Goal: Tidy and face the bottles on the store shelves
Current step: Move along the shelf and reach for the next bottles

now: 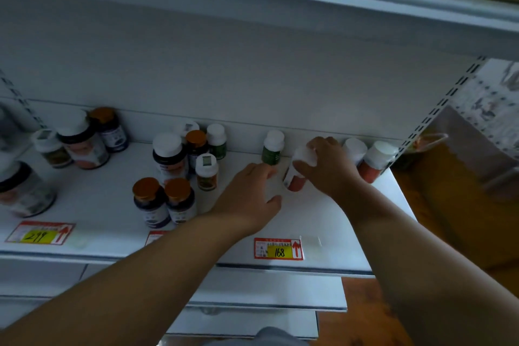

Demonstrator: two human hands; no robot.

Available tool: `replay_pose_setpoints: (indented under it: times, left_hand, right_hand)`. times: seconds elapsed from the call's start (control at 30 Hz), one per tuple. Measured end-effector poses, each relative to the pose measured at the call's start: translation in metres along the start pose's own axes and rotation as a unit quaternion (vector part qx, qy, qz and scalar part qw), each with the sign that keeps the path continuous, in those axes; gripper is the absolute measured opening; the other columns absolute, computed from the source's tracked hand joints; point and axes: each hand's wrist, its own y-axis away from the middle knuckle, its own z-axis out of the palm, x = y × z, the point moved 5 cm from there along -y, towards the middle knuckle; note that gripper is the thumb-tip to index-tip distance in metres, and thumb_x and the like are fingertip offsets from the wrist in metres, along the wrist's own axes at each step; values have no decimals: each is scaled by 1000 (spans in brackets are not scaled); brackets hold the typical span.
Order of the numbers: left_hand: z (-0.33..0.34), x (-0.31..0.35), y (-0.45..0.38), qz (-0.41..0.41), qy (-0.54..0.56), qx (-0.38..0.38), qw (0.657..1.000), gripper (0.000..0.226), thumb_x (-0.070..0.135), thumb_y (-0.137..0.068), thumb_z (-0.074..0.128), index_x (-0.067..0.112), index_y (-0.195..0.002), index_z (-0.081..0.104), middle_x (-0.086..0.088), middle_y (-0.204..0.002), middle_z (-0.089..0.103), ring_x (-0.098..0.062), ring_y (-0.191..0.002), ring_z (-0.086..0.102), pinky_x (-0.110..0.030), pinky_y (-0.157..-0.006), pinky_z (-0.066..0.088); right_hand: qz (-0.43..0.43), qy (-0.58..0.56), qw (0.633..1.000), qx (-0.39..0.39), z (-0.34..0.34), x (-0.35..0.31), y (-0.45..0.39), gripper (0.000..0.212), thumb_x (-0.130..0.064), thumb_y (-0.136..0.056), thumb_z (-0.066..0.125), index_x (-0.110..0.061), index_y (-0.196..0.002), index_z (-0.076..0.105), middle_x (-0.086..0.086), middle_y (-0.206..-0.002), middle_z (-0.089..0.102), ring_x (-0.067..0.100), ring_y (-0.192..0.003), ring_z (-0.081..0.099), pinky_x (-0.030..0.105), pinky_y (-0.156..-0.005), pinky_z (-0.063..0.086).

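While your right hand (323, 166) grasps a white-capped bottle (299, 170) mid-frame and your left hand (250, 196) lies released, clusters at left (165, 177) remain unfaced.

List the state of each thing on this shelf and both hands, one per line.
Right hand: grips the white cap of the orange-label bottle.
Orange-label bottle: tilted, capped, held.
Left hand: open, flat on the shelf, holding nothing.
Green-label bottle: upright, capped, behind the left fingertips.
Two white-capped bottles at the far right: leaning, capped.
Two orange-capped dark bottles: upright at the front, side by side.
Price tag 168: stuck on the shelf edge.
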Motion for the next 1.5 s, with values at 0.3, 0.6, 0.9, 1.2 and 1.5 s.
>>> replay_pose_setpoints:
  times: [0.3,0.6,0.9,1.2,1.5]
  left_hand:
    - [-30,-14,44,14,130,-15,991,56,48,-76,74,32,-121,44,10,-109,59,-4,-91,59,-20,-75,47]
    - [-99,-94,144,-65,680,-327,653,66,31,-74,77,3,-126,47,-24,-102,61,-33,-88,59,-43,-88,47]
    - [-205,-193,227,-124,427,24,895,75,48,-65,74,23,-132,49,-4,-120,65,-20,-107,63,-35,-93,51]
    - [-312,-328,320,-168,230,153,946,60,61,-77,66,38,-129,47,10,-113,64,-15,-102,62,-37,-93,51]
    - [-451,-481,346,-137,-29,171,975,62,57,-80,67,34,-133,45,17,-116,52,1,-104,50,-16,-87,43]
  right_hand:
    - [74,-247,962,89,-30,-96,82,41,-65,-76,60,-26,-87,54,-3,-80,64,15,-69,64,37,-60,56]
    - [-7,-555,827,-91,29,-226,133,27,-23,-85,65,-15,-111,62,7,-97,71,22,-86,66,34,-70,53]
    - [-126,-503,844,-136,96,-364,129,26,-27,-78,76,-31,-99,62,0,-100,71,17,-95,68,36,-80,57]
    - [-231,-416,867,-149,168,-535,150,27,-37,-75,68,-40,-101,58,-12,-95,68,8,-83,66,39,-78,57]
    - [-168,-324,928,-76,270,-692,137,31,-35,-77,76,-35,-100,56,-15,-99,65,0,-86,62,33,-79,55]
